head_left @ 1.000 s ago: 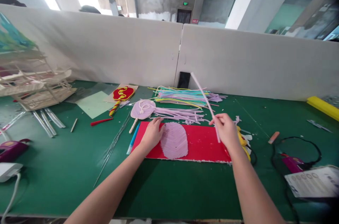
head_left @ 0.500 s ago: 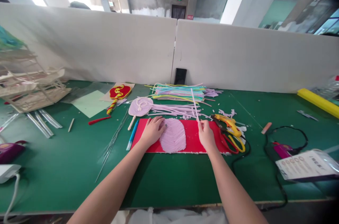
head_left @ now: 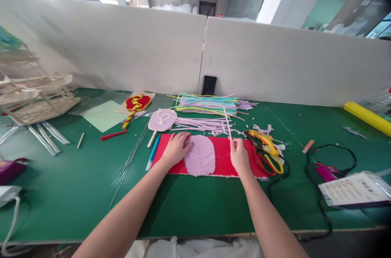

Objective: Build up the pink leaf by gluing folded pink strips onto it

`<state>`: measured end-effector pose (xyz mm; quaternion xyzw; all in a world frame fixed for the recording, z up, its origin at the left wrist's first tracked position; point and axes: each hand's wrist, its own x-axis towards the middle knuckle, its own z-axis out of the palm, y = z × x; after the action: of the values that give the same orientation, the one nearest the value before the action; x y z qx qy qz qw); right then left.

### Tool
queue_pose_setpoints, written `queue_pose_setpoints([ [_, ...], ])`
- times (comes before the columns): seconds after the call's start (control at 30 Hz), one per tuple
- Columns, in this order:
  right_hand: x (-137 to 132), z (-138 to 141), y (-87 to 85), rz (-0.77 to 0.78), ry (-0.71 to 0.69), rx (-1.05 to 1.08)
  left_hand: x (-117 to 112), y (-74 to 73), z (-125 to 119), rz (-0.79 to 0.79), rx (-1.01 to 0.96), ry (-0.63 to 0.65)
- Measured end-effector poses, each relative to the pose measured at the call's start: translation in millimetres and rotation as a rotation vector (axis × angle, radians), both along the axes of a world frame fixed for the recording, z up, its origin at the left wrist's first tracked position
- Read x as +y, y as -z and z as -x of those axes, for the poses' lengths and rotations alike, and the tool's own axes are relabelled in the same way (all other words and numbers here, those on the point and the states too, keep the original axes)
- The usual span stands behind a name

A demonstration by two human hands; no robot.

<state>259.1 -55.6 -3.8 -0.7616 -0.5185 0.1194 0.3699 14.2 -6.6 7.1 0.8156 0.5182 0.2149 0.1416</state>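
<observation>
A red sheet [head_left: 226, 156] lies on the green table [head_left: 76, 184], with a pale purple leaf-shaped piece [head_left: 200, 155] made of fuzzy stems on it. My left hand [head_left: 176, 148] rests flat on the left edge of that piece, fingers apart. My right hand [head_left: 238, 156] is closed in a pinch on one thin pale purple stem [head_left: 227, 123] that points up and away from me, over the sheet's right part.
Behind the sheet lie a heap of coloured stems [head_left: 207, 105], loose purple stems [head_left: 201, 124] and a small purple fan [head_left: 162, 120]. A yellow glue gun [head_left: 263, 139] with red and yellow scissors [head_left: 269, 161], black cables, a blue pen [head_left: 152, 153] and thin wires [head_left: 130, 162] surround it.
My right hand has carried the purple stem leftward from above the scissors to the sheet's right part. The left hand has stayed on the leaf-shaped piece.
</observation>
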Motion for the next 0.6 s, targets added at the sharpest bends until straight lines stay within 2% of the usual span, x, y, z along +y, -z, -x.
queue_pose_setpoints([
  [0.3, -6.8, 1.1, -4.7, 0.039, -0.003, -0.046, -9.1, -6.3, 0.9, 0.024, -0.001, -0.032],
  [0.6, -8.3, 5.6, -5.3, 0.026, 0.032, -0.053, -13.7, -5.2, -0.5, 0.030, 0.019, -0.036],
])
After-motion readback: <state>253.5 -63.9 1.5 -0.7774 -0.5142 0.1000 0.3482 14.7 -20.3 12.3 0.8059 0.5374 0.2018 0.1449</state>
